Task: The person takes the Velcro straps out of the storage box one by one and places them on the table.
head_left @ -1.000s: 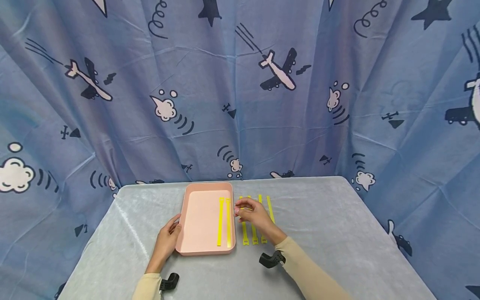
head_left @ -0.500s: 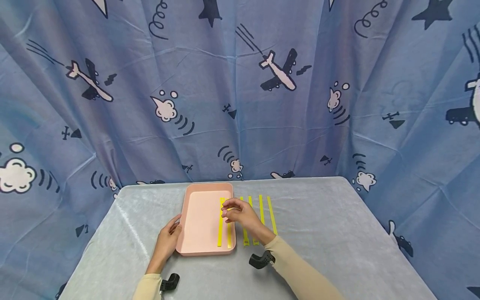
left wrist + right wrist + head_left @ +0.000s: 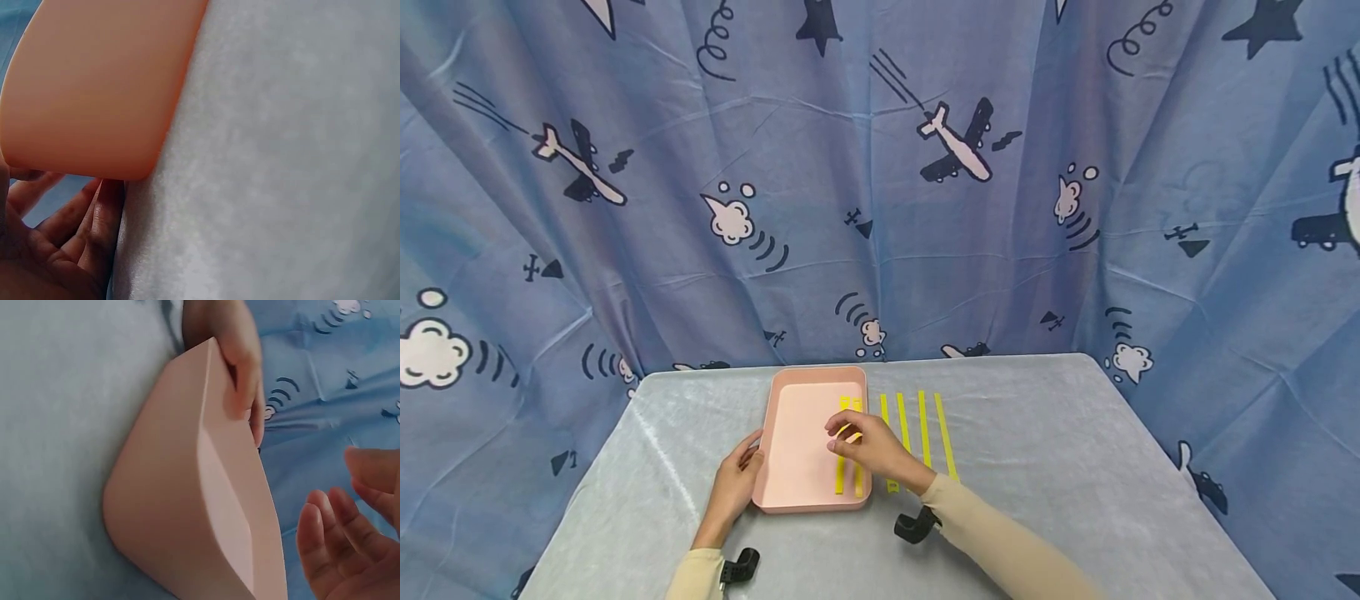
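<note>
A pink tray (image 3: pixel 797 450) lies on the table. My left hand (image 3: pixel 730 487) grips its left wall, thumb over the rim and fingers outside, as the left hand (image 3: pixel 228 337) in the right wrist view shows. Two yellow cable straps (image 3: pixel 839 475) lie side by side in the tray's right part. Above them hovers my right hand (image 3: pixel 880 446), fingers loosely bent, thumb apart and nothing between; it partly hides both. Several more yellow cable straps (image 3: pixel 923 429) lie on the table right of the tray, their near ends partly covered by my right hand and forearm.
A grey cloth covers the table (image 3: pixel 1045 483), whose far edge meets a blue patterned curtain (image 3: pixel 820 275). A black wrist mount (image 3: pixel 741 565) sits on the left wrist and another black mount (image 3: pixel 916 525) on the right.
My right hand has moved left from beside the tray's right rim to over the tray, then slightly nearer me. Its thumb and fingers have spread apart. The left hand and tray have stayed put.
</note>
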Demonstrator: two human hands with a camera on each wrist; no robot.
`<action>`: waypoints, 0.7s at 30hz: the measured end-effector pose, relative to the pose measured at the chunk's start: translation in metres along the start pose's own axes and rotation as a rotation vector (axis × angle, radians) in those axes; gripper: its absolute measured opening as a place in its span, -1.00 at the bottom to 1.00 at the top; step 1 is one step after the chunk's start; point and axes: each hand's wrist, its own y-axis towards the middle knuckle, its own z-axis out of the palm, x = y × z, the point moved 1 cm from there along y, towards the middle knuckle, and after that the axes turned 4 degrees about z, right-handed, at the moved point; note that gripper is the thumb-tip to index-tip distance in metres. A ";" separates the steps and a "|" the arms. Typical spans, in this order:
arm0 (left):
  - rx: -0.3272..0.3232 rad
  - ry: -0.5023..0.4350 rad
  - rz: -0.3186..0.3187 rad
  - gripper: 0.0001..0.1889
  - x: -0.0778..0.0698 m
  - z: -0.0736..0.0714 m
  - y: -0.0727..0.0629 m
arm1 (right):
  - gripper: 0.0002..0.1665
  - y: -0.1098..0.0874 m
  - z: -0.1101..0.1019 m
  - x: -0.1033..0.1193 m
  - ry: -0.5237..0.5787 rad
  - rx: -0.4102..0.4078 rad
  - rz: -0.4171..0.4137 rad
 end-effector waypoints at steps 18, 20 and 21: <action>-0.002 0.011 0.008 -0.53 -0.001 0.000 -0.001 | -0.72 0.012 -0.003 0.001 -0.396 0.098 -0.085; -0.002 0.011 0.003 -0.53 -0.001 0.000 -0.001 | -0.72 0.013 -0.004 0.000 -0.439 0.110 -0.085; -0.002 0.012 0.002 -0.53 -0.001 0.000 -0.001 | -0.71 0.013 -0.004 0.000 -0.458 0.118 -0.089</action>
